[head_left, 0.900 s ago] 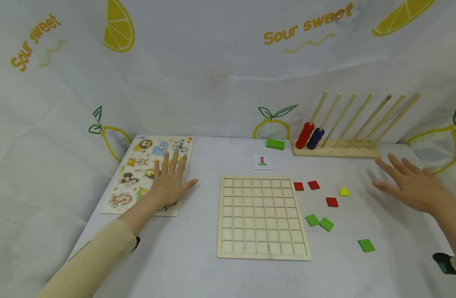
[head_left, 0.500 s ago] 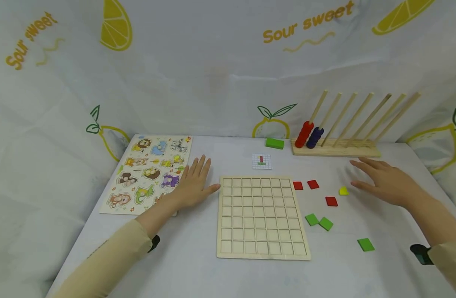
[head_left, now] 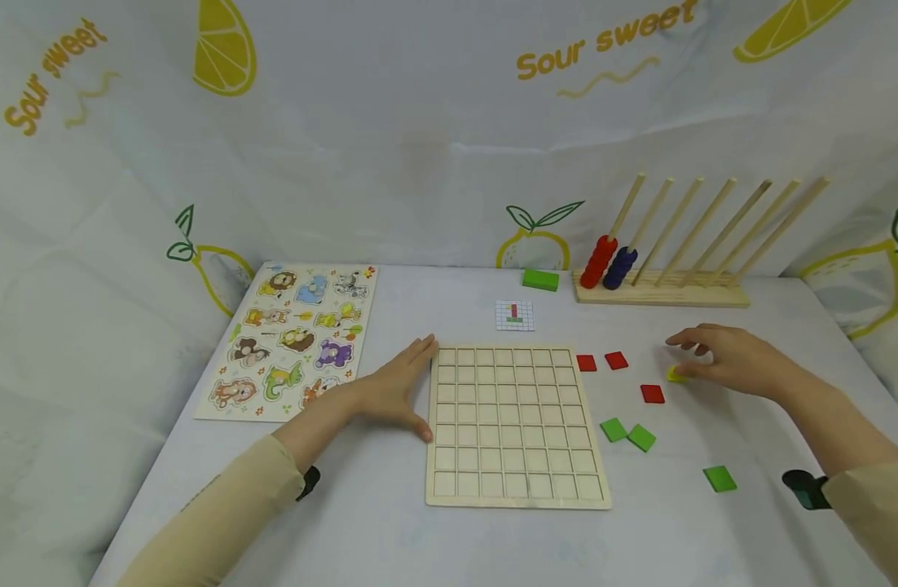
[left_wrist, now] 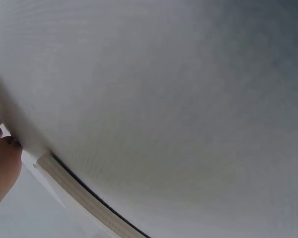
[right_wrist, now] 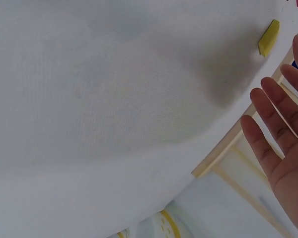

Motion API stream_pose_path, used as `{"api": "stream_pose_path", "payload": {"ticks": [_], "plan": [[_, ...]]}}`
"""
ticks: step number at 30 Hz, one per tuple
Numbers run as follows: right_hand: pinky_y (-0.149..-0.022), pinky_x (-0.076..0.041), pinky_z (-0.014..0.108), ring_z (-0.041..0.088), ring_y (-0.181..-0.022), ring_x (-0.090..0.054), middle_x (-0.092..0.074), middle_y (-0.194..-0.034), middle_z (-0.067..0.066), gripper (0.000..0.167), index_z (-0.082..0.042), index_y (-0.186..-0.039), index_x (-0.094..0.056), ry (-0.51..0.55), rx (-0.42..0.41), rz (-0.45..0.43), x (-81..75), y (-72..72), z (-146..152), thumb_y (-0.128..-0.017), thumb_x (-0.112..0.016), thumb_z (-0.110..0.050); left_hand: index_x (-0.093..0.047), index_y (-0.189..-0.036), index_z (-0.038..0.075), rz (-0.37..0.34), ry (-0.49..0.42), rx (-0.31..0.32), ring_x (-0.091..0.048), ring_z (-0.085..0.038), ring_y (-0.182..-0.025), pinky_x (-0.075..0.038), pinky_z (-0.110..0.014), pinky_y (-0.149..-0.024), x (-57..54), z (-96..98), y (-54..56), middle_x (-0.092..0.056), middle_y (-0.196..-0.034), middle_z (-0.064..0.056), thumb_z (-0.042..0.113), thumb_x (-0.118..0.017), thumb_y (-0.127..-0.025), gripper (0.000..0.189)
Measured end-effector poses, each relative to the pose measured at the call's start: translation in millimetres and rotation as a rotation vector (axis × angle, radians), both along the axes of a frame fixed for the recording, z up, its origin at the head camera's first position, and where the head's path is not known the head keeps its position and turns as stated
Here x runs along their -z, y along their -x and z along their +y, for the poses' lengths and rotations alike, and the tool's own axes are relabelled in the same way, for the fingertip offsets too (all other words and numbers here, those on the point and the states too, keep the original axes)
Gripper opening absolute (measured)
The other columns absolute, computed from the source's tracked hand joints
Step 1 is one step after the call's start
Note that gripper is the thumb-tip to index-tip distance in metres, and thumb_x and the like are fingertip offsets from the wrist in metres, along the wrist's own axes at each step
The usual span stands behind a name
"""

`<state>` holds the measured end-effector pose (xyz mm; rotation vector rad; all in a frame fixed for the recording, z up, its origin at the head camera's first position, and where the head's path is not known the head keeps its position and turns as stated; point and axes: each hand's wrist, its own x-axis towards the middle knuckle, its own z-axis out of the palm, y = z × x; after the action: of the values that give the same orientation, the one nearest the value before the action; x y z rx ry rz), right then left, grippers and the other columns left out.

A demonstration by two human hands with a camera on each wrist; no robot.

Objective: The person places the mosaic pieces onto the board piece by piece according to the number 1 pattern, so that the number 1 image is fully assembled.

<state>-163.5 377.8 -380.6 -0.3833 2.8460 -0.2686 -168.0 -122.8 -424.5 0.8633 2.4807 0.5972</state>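
My left hand (head_left: pixel 396 387) rests against the left edge of the wooden grid board (head_left: pixel 518 500), thumb and fingers spread along it. In the left wrist view only part of the left hand (left_wrist: pixel 4 163) shows at the edge. Over the small yellow tile (head_left: pixel 674 375), my right hand (head_left: pixel 738 359) hovers with its thumb near the tile and fingers loosely bent. The right wrist view has the yellow tile (right_wrist: pixel 269 37) lying on the table, apart from the fingers of the right hand (right_wrist: pixel 290 134). Red tiles (head_left: pixel 652 394) and green tiles (head_left: pixel 641 438) lie between board and hand.
An animal puzzle board (head_left: pixel 273 408) lies at the left. Behind the grid board are a small pattern card (head_left: pixel 502 323) and a green block (head_left: pixel 540 280). A wooden bead rack (head_left: pixel 662 298) with upright rods stands at the back right, near the hanging cloth.
My left hand has moved right, off the puzzle board and onto the grid board's edge. The right hand has moved left to the yellow tile, its fingers bending.
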Motion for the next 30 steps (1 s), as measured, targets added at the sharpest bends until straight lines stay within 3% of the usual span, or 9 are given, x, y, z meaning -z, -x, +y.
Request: {"api": "stream_pose_path", "payload": {"ticks": [10, 18, 30], "plan": [[-0.079, -0.053, 0.038, 0.022, -0.097, -0.062, -0.069, -0.105, 0.006, 0.044, -0.008, -0.113, -0.070, 0.076, -0.004, -0.014, 9.7, 0.8, -0.7, -0.079, -0.081, -0.034, -0.008, -0.159, 0.005, 0.038, 0.021, 0.015, 0.003, -0.037, -0.157, -0.008, -0.051, -0.128, 5.2, 0.5, -0.9, 0.002, -0.169, -0.012, 0.054, -0.089, -0.062, 0.136], [-0.083, -0.054, 0.049, 0.027, -0.095, -0.061, -0.069, -0.103, 0.009, 0.039, -0.008, -0.104, -0.071, 0.073, 0.004, -0.044, 15.8, 2.3, -1.9, -0.077, -0.083, -0.033, -0.007, -0.159, 0.005, 0.030, 0.026, 0.023, 0.003, -0.037, -0.157, -0.009, -0.054, -0.127, 2.9, 0.9, -3.1, -0.001, -0.169, -0.012, 0.054, -0.088, -0.063, 0.135], [-0.076, -0.054, 0.037, 0.017, -0.084, -0.057, -0.068, -0.091, 0.001, 0.028, -0.008, -0.096, -0.069, 0.076, -0.003, -0.060, 16.0, 4.4, -4.4, -0.078, -0.082, -0.024, -0.004, -0.160, 0.006, 0.042, 0.074, 0.041, 0.004, -0.036, -0.157, -0.010, -0.055, -0.127, -0.1, 1.1, -3.1, 0.002, -0.169, -0.011, 0.058, -0.085, -0.066, 0.134]]}}
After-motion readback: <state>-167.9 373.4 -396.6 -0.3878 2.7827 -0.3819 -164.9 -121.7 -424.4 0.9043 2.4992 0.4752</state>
